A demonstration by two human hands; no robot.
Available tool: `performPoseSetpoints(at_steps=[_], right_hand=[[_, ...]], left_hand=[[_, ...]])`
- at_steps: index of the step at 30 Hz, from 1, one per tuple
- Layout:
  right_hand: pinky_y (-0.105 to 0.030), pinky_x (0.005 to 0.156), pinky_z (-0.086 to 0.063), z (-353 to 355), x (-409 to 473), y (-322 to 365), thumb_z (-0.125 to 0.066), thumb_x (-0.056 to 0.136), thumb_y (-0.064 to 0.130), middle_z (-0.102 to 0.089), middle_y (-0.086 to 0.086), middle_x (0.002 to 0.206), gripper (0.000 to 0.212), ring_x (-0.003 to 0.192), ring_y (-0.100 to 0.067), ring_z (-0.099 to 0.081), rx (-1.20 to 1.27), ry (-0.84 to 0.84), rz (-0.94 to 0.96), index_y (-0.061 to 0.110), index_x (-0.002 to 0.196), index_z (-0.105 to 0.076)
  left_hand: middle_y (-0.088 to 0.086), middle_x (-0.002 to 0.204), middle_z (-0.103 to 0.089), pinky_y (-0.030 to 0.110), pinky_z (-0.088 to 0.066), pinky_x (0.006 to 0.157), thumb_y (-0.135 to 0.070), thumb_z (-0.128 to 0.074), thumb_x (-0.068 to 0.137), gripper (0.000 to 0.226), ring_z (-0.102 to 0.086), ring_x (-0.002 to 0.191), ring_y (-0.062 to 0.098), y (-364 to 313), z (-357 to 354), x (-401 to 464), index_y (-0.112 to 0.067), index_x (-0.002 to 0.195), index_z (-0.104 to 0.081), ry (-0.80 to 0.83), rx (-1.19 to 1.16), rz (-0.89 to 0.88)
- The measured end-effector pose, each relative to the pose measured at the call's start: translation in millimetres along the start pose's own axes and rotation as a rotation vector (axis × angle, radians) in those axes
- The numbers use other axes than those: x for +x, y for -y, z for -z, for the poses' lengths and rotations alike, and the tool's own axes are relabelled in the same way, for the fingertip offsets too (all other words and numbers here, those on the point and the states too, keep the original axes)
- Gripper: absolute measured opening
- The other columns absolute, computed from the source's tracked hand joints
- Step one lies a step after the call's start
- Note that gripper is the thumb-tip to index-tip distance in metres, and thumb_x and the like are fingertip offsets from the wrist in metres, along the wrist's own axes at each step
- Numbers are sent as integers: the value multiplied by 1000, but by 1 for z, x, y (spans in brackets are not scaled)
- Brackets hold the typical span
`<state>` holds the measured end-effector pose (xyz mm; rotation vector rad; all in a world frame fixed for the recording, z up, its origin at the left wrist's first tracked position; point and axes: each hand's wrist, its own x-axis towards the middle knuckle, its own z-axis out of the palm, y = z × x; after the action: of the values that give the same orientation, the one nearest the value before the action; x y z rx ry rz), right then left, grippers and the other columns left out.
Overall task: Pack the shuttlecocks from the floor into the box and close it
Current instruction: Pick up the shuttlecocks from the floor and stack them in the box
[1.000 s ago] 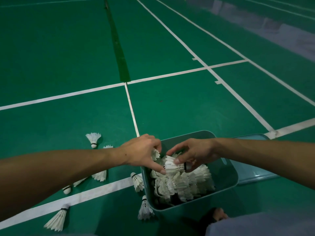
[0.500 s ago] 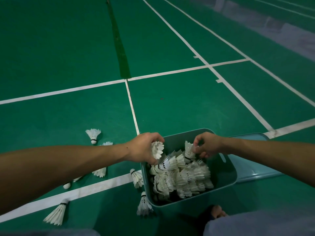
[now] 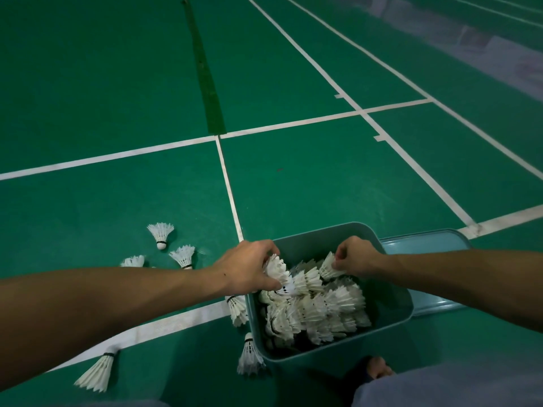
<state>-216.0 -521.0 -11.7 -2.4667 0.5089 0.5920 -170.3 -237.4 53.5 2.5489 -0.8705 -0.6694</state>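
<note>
On a green badminton court floor (image 3: 293,177), I am working both hands over the open teal plastic box (image 3: 393,306), which is already holding a deep heap of white feather shuttlecocks (image 3: 317,309). My left hand (image 3: 246,271) is hovering at the box's left rim, its fingers (image 3: 269,284) closing around a nested white shuttlecock stack (image 3: 279,271); my right hand (image 3: 355,257) is sitting over the box's far side, fingers pinching a single white shuttlecock (image 3: 327,265) by its feathers. The bulk of the packing looks done. Still lying on the floor left of the box are about six loose shuttlecocks: three further out (image 3: 160,233), two against the box's left wall (image 3: 238,308), and one lying across the white court line (image 3: 97,373). The pale blue lid (image 3: 426,242) is waiting on the floor right of the box, not yet fitted.
</note>
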Motion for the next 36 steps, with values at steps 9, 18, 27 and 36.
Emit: performPoseSetpoints(at_steps=[9,18,27,36], right_hand=[[-22,51,-53,-21,8,4,-72,93,11,-73,-11,87,8,60,-13,-67,138,173,-124,5,96,-72],[-35,80,-63,6,5,21,-65,99,27,-76,-11,102,21,86,-20,-74,-226,106,194,8,103,-73],[-13,68,-46,33,-47,78,-75,91,40,-65,14,91,24,80,4,-60,12,170,721,20,103,-70],[-28,55,-41,61,-33,19,-50,98,36,-61,8,74,20,65,-14,-59,-508,-178,506,24,84,-57]], left_hand=[[-8,102,-68,40,-61,82,-47,-92,74,60,-67,89,12,1,-3,4,-25,117,-59,0,-46,9],[-4,109,-70,32,-60,89,-54,-86,79,77,-67,95,10,-3,3,3,-20,142,-58,20,-87,-39],[-12,76,-70,19,-48,62,-47,-89,79,31,-62,69,5,-9,15,21,-26,90,-69,-24,-324,31],[3,122,-72,37,-57,98,-38,-67,100,44,-69,107,18,-13,-10,27,-11,135,-60,251,74,9]])
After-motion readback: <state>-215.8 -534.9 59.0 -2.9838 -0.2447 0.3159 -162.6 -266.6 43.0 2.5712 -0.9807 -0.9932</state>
